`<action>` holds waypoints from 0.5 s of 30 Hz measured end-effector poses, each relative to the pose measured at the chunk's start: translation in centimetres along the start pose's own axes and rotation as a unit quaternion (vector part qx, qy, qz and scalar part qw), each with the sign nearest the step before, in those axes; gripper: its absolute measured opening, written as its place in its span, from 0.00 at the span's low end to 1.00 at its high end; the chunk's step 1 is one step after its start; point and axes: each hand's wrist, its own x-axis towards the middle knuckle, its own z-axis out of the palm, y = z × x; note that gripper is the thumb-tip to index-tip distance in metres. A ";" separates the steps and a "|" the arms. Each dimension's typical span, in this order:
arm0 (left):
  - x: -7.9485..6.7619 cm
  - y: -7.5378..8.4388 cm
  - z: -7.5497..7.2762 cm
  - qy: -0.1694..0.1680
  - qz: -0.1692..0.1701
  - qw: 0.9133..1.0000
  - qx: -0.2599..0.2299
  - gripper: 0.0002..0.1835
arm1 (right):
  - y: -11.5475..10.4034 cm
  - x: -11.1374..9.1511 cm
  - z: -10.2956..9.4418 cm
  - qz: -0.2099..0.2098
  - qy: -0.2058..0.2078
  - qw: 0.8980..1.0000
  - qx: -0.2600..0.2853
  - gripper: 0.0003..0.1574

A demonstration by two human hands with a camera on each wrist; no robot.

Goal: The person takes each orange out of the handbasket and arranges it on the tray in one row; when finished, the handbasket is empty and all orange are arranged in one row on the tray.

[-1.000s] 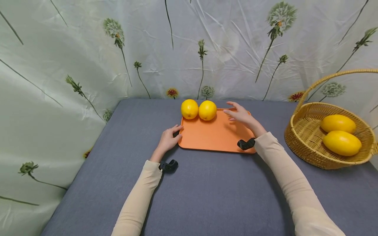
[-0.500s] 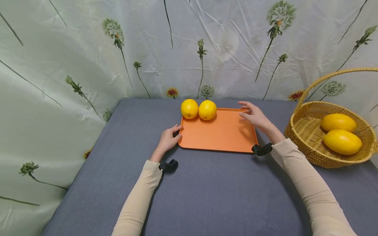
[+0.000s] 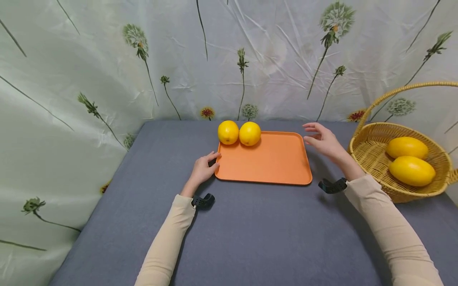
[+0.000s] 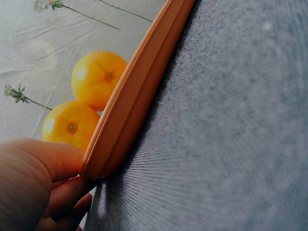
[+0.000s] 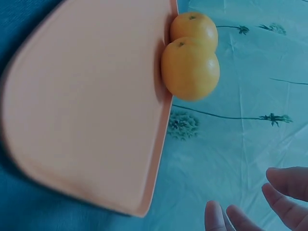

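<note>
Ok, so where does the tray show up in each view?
Head: tray just right of centre.
Left wrist: a narrow band slanting from top centre to lower left.
Right wrist: filling most of the left half, cut off at the top.
Shared landmark: the two round fruits by the tray's far edge.

On a counter (image 3: 257, 234), an orange tray (image 3: 275, 163) bears two oranges (image 3: 228, 133) near its ten o'clock. The left hand (image 3: 202, 171) touches its rim at nine o'clock; the right hand (image 3: 326, 143) hovers beyond two o'clock. A basket (image 3: 369, 155) with two yellow fruits (image 3: 412, 171) stands at three.
</note>
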 end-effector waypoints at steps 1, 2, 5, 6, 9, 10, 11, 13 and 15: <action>0.0 0.0 0.0 0.000 0.000 1.000 -0.001 0.24 | 0.1 -0.2 -0.2 0.003 0.004 1.000 -0.006 0.31; -0.1 0.0 0.1 0.000 -0.001 1.000 -0.002 0.24 | 0.2 -0.5 -0.4 0.002 0.006 1.000 -0.012 0.31; -0.1 0.1 0.1 0.002 -0.003 1.000 -0.008 0.24 | 0.5 -1.3 -1.1 -0.010 0.017 0.999 -0.027 0.31; 0.0 0.1 0.1 0.003 -0.004 1.000 -0.009 0.24 | 0.7 -1.6 -1.4 -0.015 0.020 0.999 -0.031 0.31; 0.0 0.0 0.1 0.002 -0.006 1.000 -0.010 0.24 | 1.2 -2.5 -2.3 -0.024 0.029 0.999 -0.038 0.32; 0.0 0.0 0.1 0.001 -0.006 1.000 -0.009 0.24 | 1.3 -2.8 -2.6 -0.019 0.032 0.999 -0.039 0.32; 0.0 0.0 0.1 0.000 -0.007 1.000 -0.008 0.24 | 1.5 -3.1 -2.9 -0.017 0.034 0.999 -0.039 0.32; 0.0 0.0 0.1 -0.002 -0.008 1.000 -0.008 0.24 | 1.8 -3.6 -3.4 -0.012 0.040 0.998 -0.039 0.33; 0.0 0.1 0.1 -0.002 -0.008 1.000 -0.008 0.24 | 2.0 -4.1 -3.9 -0.006 0.047 0.998 -0.035 0.32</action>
